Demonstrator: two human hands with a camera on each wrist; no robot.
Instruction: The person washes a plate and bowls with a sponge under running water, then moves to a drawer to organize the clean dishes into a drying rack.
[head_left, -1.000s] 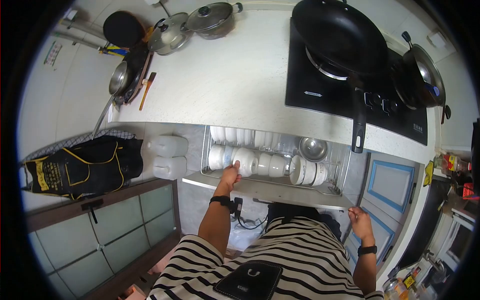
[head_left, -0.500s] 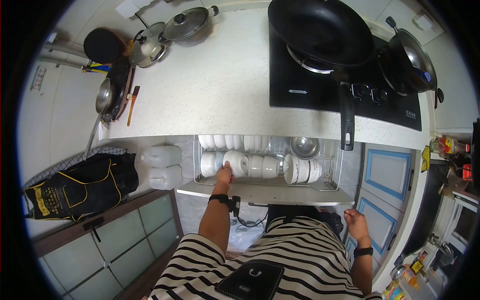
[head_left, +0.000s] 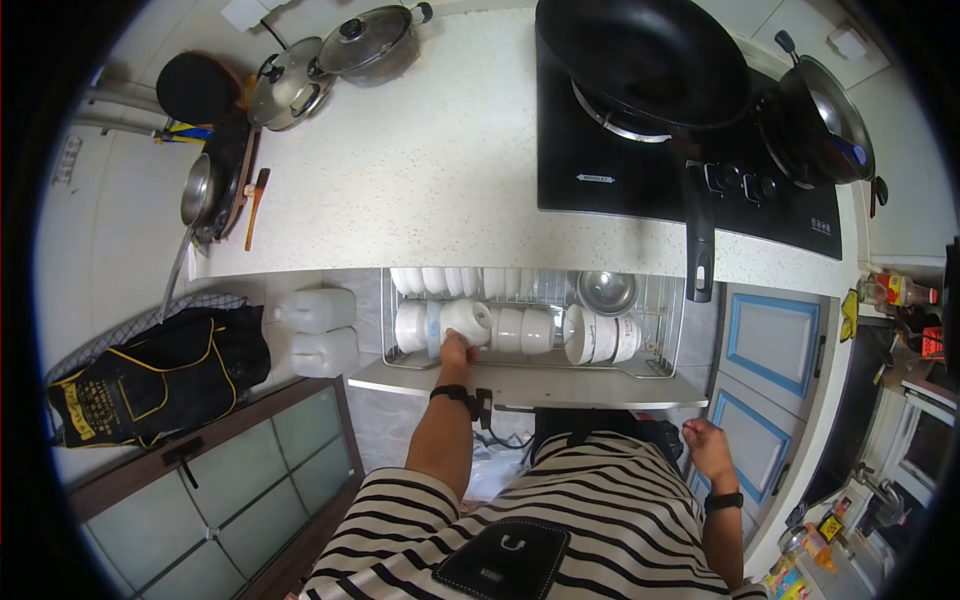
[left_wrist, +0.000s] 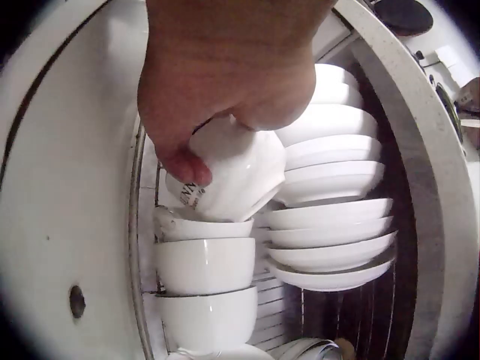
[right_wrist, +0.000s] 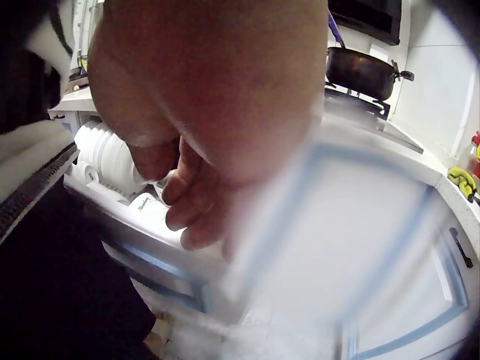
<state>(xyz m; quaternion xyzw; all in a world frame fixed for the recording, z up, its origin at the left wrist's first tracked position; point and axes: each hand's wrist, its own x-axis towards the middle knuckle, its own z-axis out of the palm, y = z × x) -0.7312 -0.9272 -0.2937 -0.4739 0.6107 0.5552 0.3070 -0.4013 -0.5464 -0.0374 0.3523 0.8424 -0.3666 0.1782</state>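
My left hand grips a white bowl with dark lettering on its side, at the left part of a pulled-out drawer. In the left wrist view the thumb presses on its outer wall and the bowl tilts above its neighbours; most of the fingers are hidden behind the hand. White bowls stand on edge in the same row, and a row of white plates lies behind them. Away to the right, my right hand hangs beside the drawer front with loosely curled fingers, holding nothing.
Over the drawer runs the counter, with a frying pan on the black stove; its handle juts past the counter edge. A steel bowl sits in the wire rack. Blue-trimmed cabinet doors are at the right.
The bowl in my left hand has turned, its base now facing more to the upper right. The head view has shifted, moving the counter leftward in the picture. My right hand hangs much as before.
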